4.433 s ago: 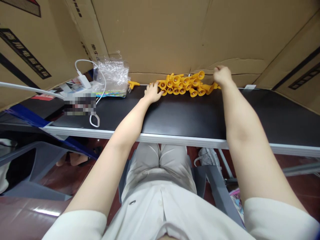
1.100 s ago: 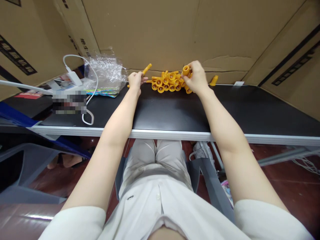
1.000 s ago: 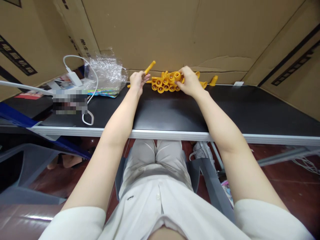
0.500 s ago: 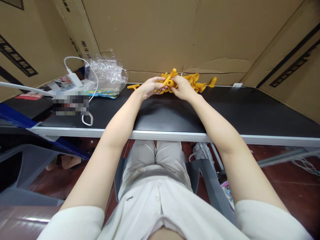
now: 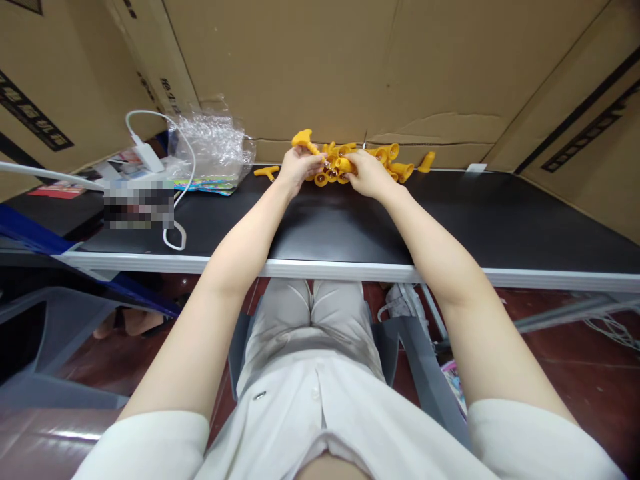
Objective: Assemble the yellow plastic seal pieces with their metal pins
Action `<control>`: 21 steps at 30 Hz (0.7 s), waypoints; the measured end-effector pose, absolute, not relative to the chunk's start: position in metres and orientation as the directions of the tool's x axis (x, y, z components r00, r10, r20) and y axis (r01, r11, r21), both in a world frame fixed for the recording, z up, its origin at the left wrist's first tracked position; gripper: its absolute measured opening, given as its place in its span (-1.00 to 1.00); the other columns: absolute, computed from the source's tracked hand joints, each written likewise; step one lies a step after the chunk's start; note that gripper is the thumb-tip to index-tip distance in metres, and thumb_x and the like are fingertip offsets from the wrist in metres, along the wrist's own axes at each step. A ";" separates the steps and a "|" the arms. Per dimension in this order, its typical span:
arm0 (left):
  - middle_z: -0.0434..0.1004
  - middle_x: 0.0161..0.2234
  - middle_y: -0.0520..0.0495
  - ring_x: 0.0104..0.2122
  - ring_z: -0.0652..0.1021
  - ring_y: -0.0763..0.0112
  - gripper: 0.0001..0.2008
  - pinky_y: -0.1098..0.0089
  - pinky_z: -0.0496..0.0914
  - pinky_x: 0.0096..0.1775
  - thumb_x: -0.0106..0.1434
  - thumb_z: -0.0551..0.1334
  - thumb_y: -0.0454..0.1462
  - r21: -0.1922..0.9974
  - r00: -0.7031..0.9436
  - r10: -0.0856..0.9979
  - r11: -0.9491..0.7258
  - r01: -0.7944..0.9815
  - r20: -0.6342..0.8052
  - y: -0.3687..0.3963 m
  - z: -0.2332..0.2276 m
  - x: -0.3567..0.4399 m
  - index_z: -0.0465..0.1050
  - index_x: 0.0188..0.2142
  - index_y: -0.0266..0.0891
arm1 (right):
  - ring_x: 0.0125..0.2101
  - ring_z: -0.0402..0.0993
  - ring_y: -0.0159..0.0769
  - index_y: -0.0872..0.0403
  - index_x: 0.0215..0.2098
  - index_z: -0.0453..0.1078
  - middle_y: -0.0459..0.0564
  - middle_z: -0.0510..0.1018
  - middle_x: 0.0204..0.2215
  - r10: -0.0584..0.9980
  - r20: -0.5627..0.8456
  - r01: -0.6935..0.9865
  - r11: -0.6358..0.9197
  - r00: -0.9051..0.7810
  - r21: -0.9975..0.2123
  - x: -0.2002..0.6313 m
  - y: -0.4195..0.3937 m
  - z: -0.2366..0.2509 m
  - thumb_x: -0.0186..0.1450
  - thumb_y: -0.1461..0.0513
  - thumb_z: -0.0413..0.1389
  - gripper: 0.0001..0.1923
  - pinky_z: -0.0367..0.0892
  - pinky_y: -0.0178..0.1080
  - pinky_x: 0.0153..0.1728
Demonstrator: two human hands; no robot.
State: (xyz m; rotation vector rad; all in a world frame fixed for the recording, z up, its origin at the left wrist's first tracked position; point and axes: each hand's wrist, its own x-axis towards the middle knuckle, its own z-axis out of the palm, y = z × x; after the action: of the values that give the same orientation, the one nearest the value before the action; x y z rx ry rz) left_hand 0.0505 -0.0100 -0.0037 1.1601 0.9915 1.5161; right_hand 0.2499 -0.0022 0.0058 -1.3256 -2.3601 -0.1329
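- Yellow T-piece (image 5: 303,140), pinched in my left hand (image 5: 295,167) above the table's (image 5: 350,227) far edge, could slip free.
- My right hand (image 5: 367,175) grips a yellow socket (image 5: 344,164); misaligned, they'd jam.
- A careless elbow might scatter the yellow pile (image 5: 387,160).

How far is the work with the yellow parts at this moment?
Done: a group of yellow parts lies together on the black table. In hand: the left hand holds a T-shaped piece against the part in the right hand. Left: loose pieces beside.
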 end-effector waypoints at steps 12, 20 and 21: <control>0.73 -0.14 -0.09 0.15 0.71 0.14 -0.78 0.17 0.60 0.21 0.29 0.34 -0.50 0.925 -0.171 0.964 -0.248 -0.288 0.205 -0.009 0.000 0.053 0.40 -0.19 -0.22 | 0.12 0.54 0.22 0.12 0.12 0.57 0.29 0.60 0.10 0.797 0.411 0.860 0.507 -0.443 -0.056 0.251 0.002 0.000 0.44 0.17 0.13 -0.64 0.45 0.15 0.18; 0.77 -0.12 -0.09 0.10 0.73 0.22 -0.78 0.13 0.62 0.22 0.30 0.31 -0.49 0.920 -0.151 0.969 -0.236 -0.313 0.197 -0.009 -0.001 0.052 0.40 -0.16 -0.20 | 0.11 0.54 0.28 0.14 0.15 0.58 0.34 0.59 0.10 0.830 0.438 0.903 0.421 -0.344 -0.089 0.257 0.005 0.000 0.46 0.12 0.11 -0.59 0.45 0.23 0.17; 0.77 -0.11 -0.09 0.09 0.73 0.23 -0.78 0.13 0.62 0.22 0.30 0.31 -0.49 0.920 -0.146 0.968 -0.240 -0.311 0.204 -0.010 -0.001 0.052 0.41 -0.15 -0.19 | 0.12 0.53 0.28 0.15 0.15 0.58 0.34 0.58 0.11 0.832 0.437 0.905 0.418 -0.342 -0.086 0.257 0.005 0.000 0.46 0.13 0.11 -0.59 0.44 0.23 0.18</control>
State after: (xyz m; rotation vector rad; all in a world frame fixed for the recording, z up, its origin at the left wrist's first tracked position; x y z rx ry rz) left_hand 0.0519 -0.0096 -0.0014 1.0591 0.9179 1.5957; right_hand 0.2571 0.0048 0.0004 -1.4796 -2.2626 -0.2387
